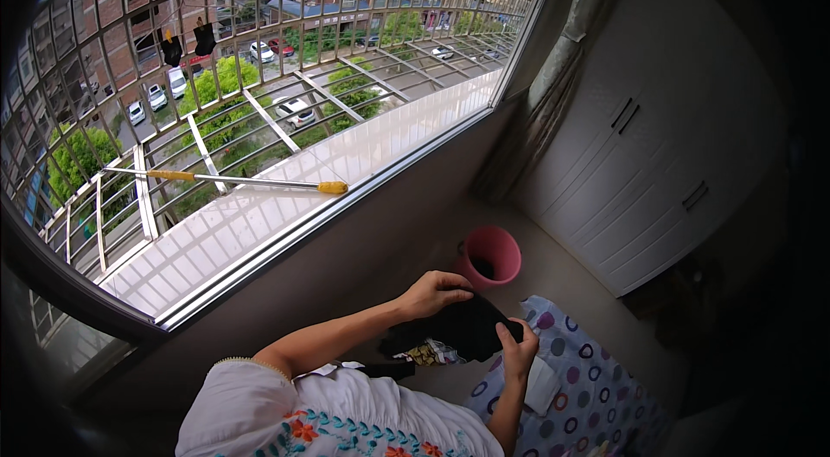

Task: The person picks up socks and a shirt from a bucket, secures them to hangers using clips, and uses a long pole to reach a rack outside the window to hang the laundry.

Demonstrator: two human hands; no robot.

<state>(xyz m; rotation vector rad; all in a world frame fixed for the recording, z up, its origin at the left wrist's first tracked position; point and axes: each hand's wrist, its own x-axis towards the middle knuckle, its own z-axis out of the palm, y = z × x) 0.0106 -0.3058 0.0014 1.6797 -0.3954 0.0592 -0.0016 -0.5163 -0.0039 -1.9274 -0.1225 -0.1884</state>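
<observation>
A black cloth garment (470, 327) is stretched between my two hands in front of my body. My left hand (433, 293) grips its upper left edge with thumb and fingers. At the garment's right corner, my right hand (519, 343) pinches the fabric, thumb on top. The garment's exact kind cannot be made out in the dark folds. Below it, a patterned yellow and white cloth (428, 353) shows partly, the rest hidden behind the garment. Just beyond my hands, a pink bucket (496, 253) stands on the floor with something dark at its bottom.
An open window ledge (311, 165) lies to the left, enclosed by metal security bars (279, 126). A telescopic pole (259, 181) with yellow grips rests across it. Two black socks (204, 40) hang by the bars. A dotted bedspread (577, 366) is at right, before a white wardrobe (622, 152).
</observation>
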